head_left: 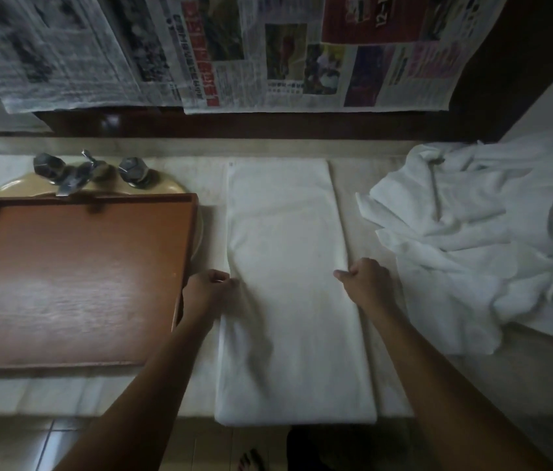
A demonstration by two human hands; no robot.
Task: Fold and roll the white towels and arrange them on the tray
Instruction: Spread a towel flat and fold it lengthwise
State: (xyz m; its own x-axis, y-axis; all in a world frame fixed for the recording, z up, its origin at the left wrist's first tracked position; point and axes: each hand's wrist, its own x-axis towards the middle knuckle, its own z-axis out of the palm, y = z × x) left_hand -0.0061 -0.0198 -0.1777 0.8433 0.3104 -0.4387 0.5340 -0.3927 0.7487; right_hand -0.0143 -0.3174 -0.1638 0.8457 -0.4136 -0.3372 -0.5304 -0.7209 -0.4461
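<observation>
A white towel [288, 232], folded into a long strip, lies on the pale counter and runs from the back wall to the front edge. My left hand [209, 287] pinches its left edge about halfway along. My right hand [366, 278] grips the right edge at the same height, fingers curled. A brown wooden tray [64, 363] with nothing on it sits to the left, over the sink. A heap of loose white towels [479, 239] lies to the right.
A metal tap with two knobs [90, 171] stands behind the tray on the beige sink rim [166, 186]. Newspaper sheets [200, 52] hang on the wall behind. The counter's front edge [64, 411] drops to a tiled floor.
</observation>
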